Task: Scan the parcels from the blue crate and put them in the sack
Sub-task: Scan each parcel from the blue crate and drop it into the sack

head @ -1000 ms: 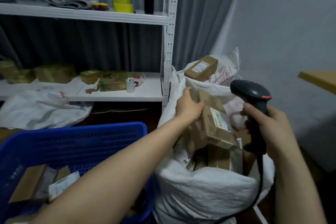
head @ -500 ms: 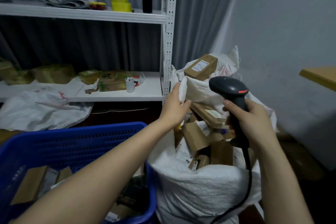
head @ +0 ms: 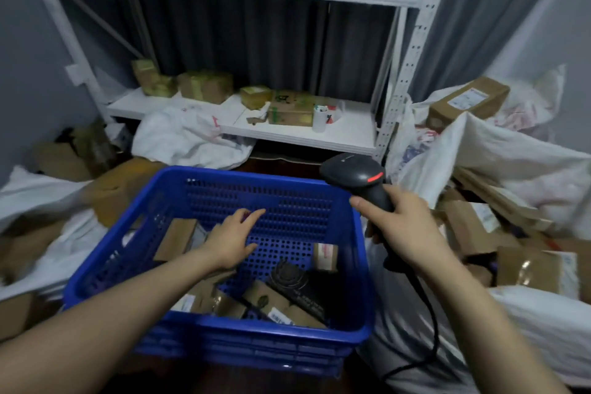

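Now left hand over blue crate, fingers loosely spread, empty. Nearest parcel just left of it, long axis pointing away from person. Right hand farther, gripping scanner, beside sack.

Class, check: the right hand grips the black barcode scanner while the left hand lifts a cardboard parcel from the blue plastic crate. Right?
No: the head view shows the left hand empty, inside the blue plastic crate. The right hand grips the black barcode scanner.
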